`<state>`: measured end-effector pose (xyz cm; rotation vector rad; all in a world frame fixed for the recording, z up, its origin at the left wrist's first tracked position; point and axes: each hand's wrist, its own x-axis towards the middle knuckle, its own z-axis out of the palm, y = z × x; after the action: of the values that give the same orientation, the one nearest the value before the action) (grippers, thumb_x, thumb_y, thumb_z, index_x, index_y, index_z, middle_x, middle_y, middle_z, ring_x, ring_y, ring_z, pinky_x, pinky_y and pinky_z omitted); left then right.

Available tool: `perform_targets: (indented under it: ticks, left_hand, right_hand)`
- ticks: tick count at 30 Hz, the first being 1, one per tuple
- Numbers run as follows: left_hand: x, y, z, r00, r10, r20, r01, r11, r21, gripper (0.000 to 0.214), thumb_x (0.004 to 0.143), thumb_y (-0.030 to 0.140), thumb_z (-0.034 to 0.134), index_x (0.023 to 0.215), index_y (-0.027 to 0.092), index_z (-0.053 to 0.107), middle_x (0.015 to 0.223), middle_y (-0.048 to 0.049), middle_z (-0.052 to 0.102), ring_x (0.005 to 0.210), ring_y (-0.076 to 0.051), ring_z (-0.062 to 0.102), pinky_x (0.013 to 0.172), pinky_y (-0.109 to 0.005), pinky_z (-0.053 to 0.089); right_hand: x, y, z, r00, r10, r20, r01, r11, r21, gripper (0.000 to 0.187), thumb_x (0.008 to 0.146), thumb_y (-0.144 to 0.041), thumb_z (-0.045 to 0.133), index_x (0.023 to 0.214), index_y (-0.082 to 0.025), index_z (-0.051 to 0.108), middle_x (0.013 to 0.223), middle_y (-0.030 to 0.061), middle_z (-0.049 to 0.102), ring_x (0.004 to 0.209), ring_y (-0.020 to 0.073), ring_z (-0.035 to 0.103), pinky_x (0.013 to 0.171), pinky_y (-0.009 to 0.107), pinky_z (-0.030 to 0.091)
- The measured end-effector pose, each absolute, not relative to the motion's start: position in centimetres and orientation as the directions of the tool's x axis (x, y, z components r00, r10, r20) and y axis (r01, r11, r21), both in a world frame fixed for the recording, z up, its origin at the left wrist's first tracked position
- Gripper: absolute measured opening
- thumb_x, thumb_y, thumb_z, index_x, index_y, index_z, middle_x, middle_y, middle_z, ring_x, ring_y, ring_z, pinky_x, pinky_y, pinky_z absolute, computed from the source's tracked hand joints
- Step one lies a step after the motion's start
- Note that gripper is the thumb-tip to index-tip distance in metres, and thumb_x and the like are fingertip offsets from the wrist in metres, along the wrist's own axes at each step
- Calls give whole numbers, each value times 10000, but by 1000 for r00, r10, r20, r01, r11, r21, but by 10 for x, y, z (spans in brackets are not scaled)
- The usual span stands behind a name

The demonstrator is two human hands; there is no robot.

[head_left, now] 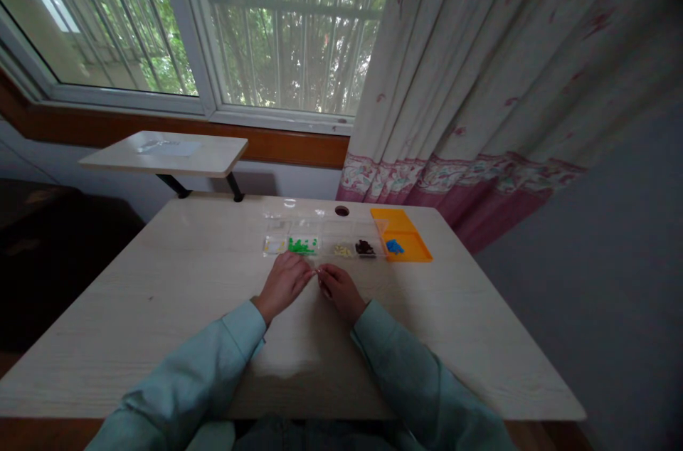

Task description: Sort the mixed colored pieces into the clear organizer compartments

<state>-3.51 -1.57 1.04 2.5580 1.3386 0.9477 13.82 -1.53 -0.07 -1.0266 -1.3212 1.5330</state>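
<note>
My left hand (287,282) and my right hand (340,289) meet fingertip to fingertip just above the table, in front of a clear compartment box (331,229). Both are closed in a pinch; whatever sits between the fingertips is too small to make out. Green pieces (302,245) fill one compartment right beyond my left hand. Farther right in the same box lie cream pieces (342,250) and dark brown pieces (365,248). An orange tray (410,227) at the box's right end carries a small heap of blue pieces (395,246).
The pale wooden table (160,337) spreads to both sides of my arms. A raised shelf (213,156) on black legs stands at its back left. Behind are a barred window (288,24) and a long curtain (453,95). A round hole (342,210) pierces the tabletop.
</note>
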Motion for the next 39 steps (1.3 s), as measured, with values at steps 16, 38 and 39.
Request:
perform_targets:
  ticks: [16,38,39]
  left_hand:
    - [-82,15,9,70,835,546,773,-392,499,238,950,343,436,844,203,595,847,-76,615,850,-225,512,808,-373,395]
    - [-87,18,6,41,831,554,796,-362,485,357,979,353,339,700,212,510,726,-48,549,761,-206,476,755,-347,379]
    - [-88,19,6,36,832,553,804,-353,479,374,980,358,337,674,212,495,701,-42,534,742,-202,468,745,-343,373]
  right_hand:
    - [156,-7,-7,-419,877,236,606,464,-647,195,877,-227,553,1015,-215,690,880,25,625,759,126,569,726,241,436]
    - [144,-15,-3,-437,875,211,749,483,-452,77,916,-264,537,911,-205,587,937,27,599,824,141,561,706,233,374]
    - [144,-15,-3,-435,874,216,747,484,-456,86,922,-270,527,916,-202,579,936,26,596,817,138,558,700,231,371]
